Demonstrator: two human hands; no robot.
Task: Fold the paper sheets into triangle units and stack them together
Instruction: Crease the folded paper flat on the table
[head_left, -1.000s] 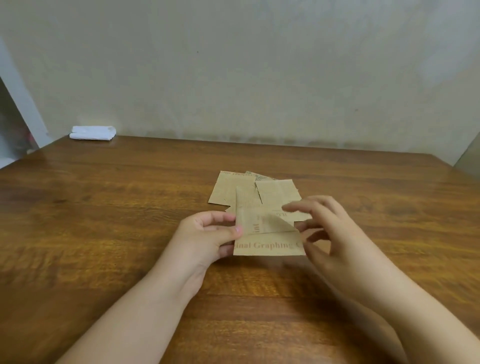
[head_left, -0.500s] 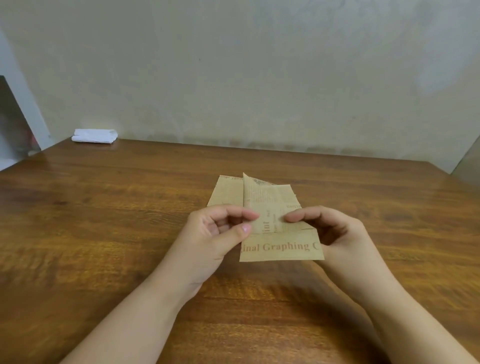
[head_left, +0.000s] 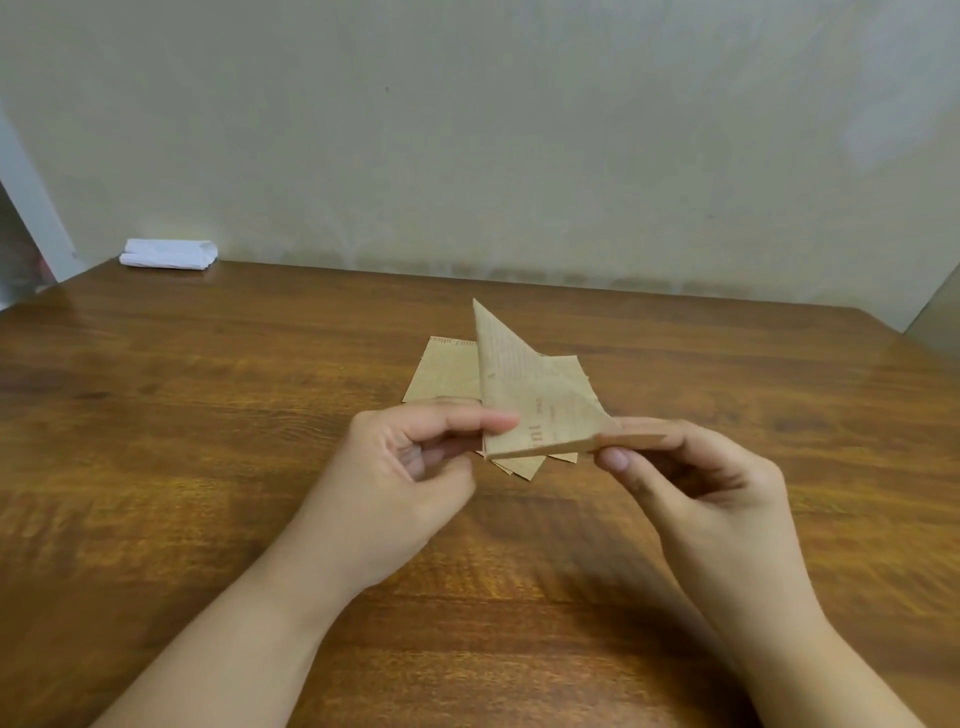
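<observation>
A folded brown paper triangle (head_left: 524, 400) with printed text is held upright above the table, its point up. My left hand (head_left: 410, 483) pinches its lower left edge between thumb and forefinger. My right hand (head_left: 696, 483) pinches its lower right corner. Behind and under it, loose brown paper sheets (head_left: 447, 371) lie flat on the wooden table (head_left: 208, 415); their lower parts are hidden by the triangle and my fingers.
A folded white cloth (head_left: 169, 253) lies at the table's far left corner by the wall. The table's right far edge runs near a grey panel (head_left: 935, 322). A pale wall stands behind the table.
The paper went from a flat rectangle with a printed strip showing to a folded triangle lifted off the table. Both hands rose with it and shifted to its lower corners.
</observation>
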